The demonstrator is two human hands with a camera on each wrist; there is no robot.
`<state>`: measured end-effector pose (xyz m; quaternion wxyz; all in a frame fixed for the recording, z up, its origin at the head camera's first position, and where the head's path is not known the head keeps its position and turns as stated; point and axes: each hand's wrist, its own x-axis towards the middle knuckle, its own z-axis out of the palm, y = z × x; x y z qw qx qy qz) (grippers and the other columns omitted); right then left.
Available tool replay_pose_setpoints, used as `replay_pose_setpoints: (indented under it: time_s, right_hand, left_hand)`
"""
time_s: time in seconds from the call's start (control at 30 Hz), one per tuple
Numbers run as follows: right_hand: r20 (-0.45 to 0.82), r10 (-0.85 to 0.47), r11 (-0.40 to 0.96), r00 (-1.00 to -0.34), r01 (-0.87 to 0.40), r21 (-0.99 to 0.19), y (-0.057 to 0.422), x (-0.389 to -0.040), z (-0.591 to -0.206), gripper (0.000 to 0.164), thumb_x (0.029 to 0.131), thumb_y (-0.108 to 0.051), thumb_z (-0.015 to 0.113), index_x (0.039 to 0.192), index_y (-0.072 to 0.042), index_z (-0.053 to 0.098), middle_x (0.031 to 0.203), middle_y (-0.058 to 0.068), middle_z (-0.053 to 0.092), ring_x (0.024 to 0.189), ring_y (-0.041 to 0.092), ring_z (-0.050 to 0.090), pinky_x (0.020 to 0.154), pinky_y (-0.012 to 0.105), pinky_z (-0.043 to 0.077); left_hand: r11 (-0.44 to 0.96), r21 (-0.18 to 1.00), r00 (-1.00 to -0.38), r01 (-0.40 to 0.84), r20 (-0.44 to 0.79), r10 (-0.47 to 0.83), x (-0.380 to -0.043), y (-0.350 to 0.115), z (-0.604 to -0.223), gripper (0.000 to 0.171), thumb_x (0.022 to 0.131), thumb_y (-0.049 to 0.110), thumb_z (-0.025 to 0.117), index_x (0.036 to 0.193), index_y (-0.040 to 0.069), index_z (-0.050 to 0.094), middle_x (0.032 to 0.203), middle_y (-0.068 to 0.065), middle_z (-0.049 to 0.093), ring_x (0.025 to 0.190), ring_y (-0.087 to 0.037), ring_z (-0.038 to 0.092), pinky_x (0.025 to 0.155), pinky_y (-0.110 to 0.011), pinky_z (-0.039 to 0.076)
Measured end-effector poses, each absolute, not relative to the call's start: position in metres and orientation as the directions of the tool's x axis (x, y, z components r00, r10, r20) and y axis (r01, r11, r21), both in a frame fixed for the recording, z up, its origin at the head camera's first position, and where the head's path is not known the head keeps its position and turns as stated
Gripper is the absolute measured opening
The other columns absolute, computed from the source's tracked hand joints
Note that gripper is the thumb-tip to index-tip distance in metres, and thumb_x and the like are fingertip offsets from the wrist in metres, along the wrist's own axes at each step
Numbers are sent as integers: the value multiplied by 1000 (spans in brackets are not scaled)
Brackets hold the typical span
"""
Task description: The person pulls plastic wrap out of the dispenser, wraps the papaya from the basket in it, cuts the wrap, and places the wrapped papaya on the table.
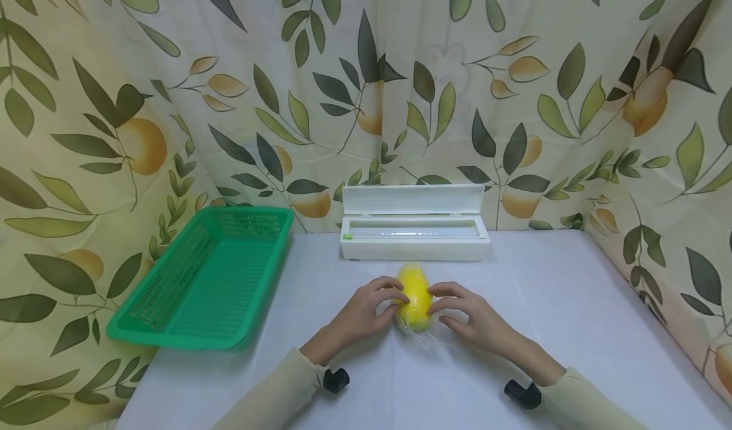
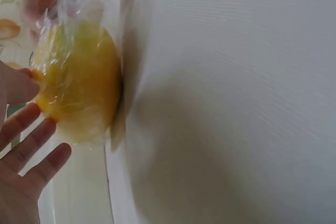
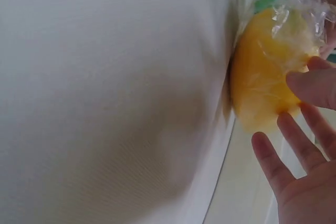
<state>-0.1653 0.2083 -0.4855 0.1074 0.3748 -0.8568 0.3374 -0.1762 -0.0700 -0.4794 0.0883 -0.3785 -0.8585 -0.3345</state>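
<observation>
A yellow oblong fruit (image 1: 416, 296), wrapped in clear plastic film, lies on the white-covered table between both hands. Loose film (image 1: 420, 336) bunches at its near end. From the left side my left hand (image 1: 366, 309) touches it with its fingertips, the fingers only slightly bent. Opposite, my right hand (image 1: 477, 319) rests its fingertips against the other side. In the left wrist view the fruit (image 2: 81, 85) shows creased film, and the outer fingers (image 2: 37, 148) are spread. The right wrist view shows the fruit (image 3: 268, 74) beside similarly spread fingers (image 3: 273, 163). Its exact kind is unclear.
Behind the fruit stands a white box (image 1: 414, 249) with its lid (image 1: 413, 200) raised, a film roll inside, and a small green piece at its left end. A green perforated basket (image 1: 246, 338) sits at the left. Leaf-patterned curtains (image 1: 400, 100) surround the table (image 1: 560, 315).
</observation>
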Motion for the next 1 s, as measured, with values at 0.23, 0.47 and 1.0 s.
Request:
replay_pose_setpoints:
  time_s: [0.23, 0.47, 1.0]
  right_hand:
    - [344, -598, 546, -724, -682, -487, 207, -157, -482, 54, 75, -6, 91, 120, -26, 69, 146, 11, 51, 127, 32, 57, 97, 47, 54]
    - [307, -599, 601, -739, -669, -437, 201, -152, -479, 56, 72, -23, 95, 121, -27, 69, 148, 12, 47, 127, 33, 56, 94, 46, 56]
    - [492, -561, 525, -666, -745, -411, 188, -159, -480, 20, 85, -14, 84, 89, -28, 71, 132, 6, 59, 120, 27, 52, 90, 48, 55]
  left_hand:
    - [499, 511, -691, 700, 306, 655, -168, -77, -477, 40, 85, 7, 83, 121, 19, 69, 150, -3, 50, 137, -21, 50, 112, -37, 43]
    - [505, 415, -645, 757, 351, 679, -163, -71, -480, 42, 79, 24, 91, 115, 20, 69, 150, -6, 46, 136, -24, 47, 109, -41, 46]
    - [523, 449, -688, 725, 439, 578, -167, -58, -482, 10, 90, 24, 81, 95, 17, 76, 129, -4, 59, 120, -19, 56, 101, -37, 52]
